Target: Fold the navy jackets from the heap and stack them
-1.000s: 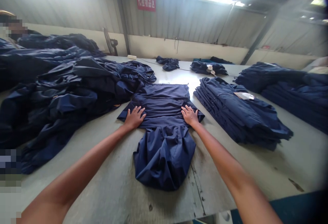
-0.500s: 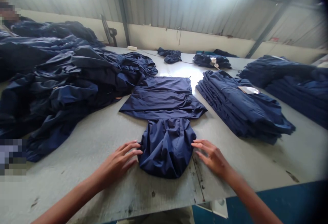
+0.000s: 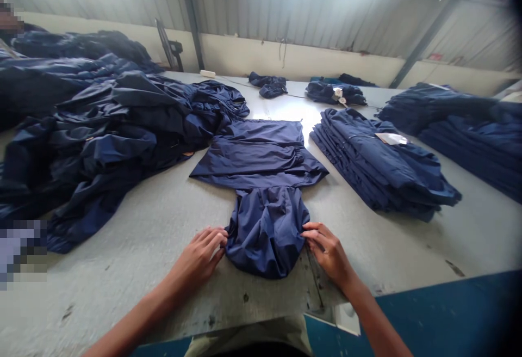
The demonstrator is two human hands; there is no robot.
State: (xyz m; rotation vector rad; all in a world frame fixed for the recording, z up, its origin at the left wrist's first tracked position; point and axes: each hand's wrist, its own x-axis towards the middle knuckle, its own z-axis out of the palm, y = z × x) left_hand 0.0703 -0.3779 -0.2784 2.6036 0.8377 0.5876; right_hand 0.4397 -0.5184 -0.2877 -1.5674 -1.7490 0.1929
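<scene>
A navy hooded jacket point(image 3: 261, 153) lies folded on the table in front of me, its hood point(image 3: 267, 232) pointing towards me. The hood is puffed and creased, with a rounded near edge. My left hand point(image 3: 206, 248) is at the hood's left edge, fingers drawn together on the fabric; the thumb is partly hidden below them. On the opposite edge, my right hand point(image 3: 326, 245) pinches the cloth between thumb and fingers. Both forearms rest low over the near side of the table.
A loose heap of navy garments point(image 3: 114, 128) covers the table's left side. Right of the jacket stands a folded stack point(image 3: 375, 161) with a tag point(image 3: 391, 139) on top; another stack point(image 3: 468, 123) lies beyond. Small bundles point(image 3: 269, 84) lie at the back. The table's near edge point(image 3: 228, 331) runs before me.
My fingers have closed in on both sides of the hood, and its sides are drawn slightly inward. The view has shifted a little. The stacks and heap lie as before.
</scene>
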